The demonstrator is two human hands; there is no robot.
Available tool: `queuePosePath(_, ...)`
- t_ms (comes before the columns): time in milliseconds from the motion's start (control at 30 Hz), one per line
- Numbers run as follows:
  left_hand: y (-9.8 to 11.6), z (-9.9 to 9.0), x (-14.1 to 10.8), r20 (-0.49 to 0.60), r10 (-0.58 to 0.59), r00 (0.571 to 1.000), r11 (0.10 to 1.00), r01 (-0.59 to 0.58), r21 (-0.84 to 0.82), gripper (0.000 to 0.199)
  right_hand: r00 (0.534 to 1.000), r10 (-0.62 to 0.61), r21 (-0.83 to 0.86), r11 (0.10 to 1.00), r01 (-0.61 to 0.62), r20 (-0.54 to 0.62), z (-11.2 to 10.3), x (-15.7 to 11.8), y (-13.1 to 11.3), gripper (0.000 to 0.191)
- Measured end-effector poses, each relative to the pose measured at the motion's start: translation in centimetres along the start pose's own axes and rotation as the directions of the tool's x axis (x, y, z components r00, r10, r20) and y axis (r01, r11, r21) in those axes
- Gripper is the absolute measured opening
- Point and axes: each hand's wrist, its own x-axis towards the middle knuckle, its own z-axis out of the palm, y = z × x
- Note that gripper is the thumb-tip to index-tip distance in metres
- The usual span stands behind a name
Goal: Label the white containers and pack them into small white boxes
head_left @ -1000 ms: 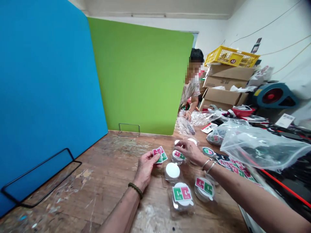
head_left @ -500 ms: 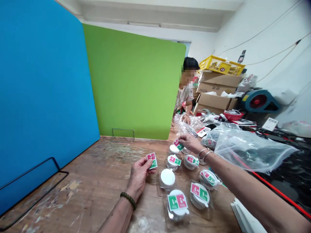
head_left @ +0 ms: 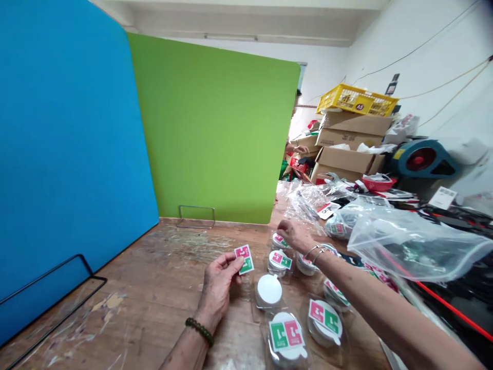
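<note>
My left hand [head_left: 221, 275] pinches a small pink-and-green sachet [head_left: 244, 259], marked 1 and 2, between thumb and fingers; whether more lie beneath it I cannot tell. Bent over the farthest round white lid [head_left: 275, 246] is my right hand [head_left: 296, 236], fingers curled. Another sachet [head_left: 279, 238] shows on that lid, below the fingers. Whether they still grip it is hidden. Several white-lidded round containers in clear plastic stand in two rows. The nearest [head_left: 285, 354] and its neighbour [head_left: 325, 343] carry sachets; one lid [head_left: 268, 290] is bare.
A blue panel [head_left: 73, 133] and a green panel [head_left: 211, 128] screen the left and back, with wire feet [head_left: 196, 226] on the wooden table [head_left: 162, 288]. Clear bags [head_left: 416, 236] lie to the right. Cardboard boxes [head_left: 346, 159] stand behind; a person's hand [head_left: 300, 149] shows beyond the green panel.
My right hand has lowered the sachet onto the farthest lid. My left hand has shifted slightly right in the view, still holding its sachet. The other person has mostly gone behind the green panel.
</note>
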Motion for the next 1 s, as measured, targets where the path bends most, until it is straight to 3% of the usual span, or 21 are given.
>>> queuePosePath(100, 0.0, 0.4, -0.2, -0.005, 0.028, 1.000, 1.000, -0.028, 0.010, 0.038, 0.988, -0.109, 0.189, 0.978, 0.087, 0.109, 1.2, -2.9, -3.7, 0.023)
queuePosePath(167, 0.0, 0.9, -0.4, 0.013, 0.034, 0.999, 0.999, -0.034, 0.016, 0.038, 0.964, -0.201, 0.423, 0.899, 0.110, 0.175, 2.3, -4.5, -5.5, 0.021)
queuePosePath(233, 0.0, 1.3, -0.7, 0.043, 0.023, 0.999, 1.000, -0.024, 0.016, 0.040, 0.960, -0.210, 0.526, 0.846, 0.085, 0.184, 2.7, -5.1, -5.9, 0.015)
queuePosePath(367, 0.0, 1.4, -1.0, 0.028, 0.004, 1.000, 0.998, -0.006, 0.057, 0.050, 0.999, 0.032, 0.297, 0.954, -0.044, 0.044, 0.0, -3.1, -2.3, 0.016)
queuePosePath(500, -0.5, 0.6, -0.4, -0.050, 0.005, 0.999, 0.991, 0.001, 0.131, 0.057, 0.979, 0.188, 0.099, 0.979, -0.180, -0.083, -3.8, 0.2, 4.1, 0.009)
queuePosePath(633, -0.8, 0.1, 0.0, -0.062, 0.000, 0.998, 0.986, 0.011, 0.168, 0.056, 0.954, 0.270, -0.061, 0.958, -0.280, -0.127, -4.1, 1.9, 8.4, 0.005)
queuePosePath(833, -0.7, 0.2, -0.1, -0.062, -0.003, 0.998, 0.981, 0.015, 0.194, 0.056, 0.948, 0.296, -0.197, 0.929, -0.314, -0.115, -2.6, 2.5, 9.7, 0.006)
queuePosePath(933, -0.8, 0.1, 0.1, -0.058, -0.013, 0.998, 0.980, 0.024, 0.197, 0.056, 0.954, 0.271, -0.236, 0.926, -0.295, -0.126, -3.6, 2.1, 9.4, 0.010)
queuePosePath(1000, -0.9, -0.1, 0.3, -0.060, -0.013, 0.998, 0.979, 0.025, 0.200, 0.056, 0.962, 0.242, -0.258, 0.928, -0.268, -0.127, -5.3, 1.1, 9.3, 0.017)
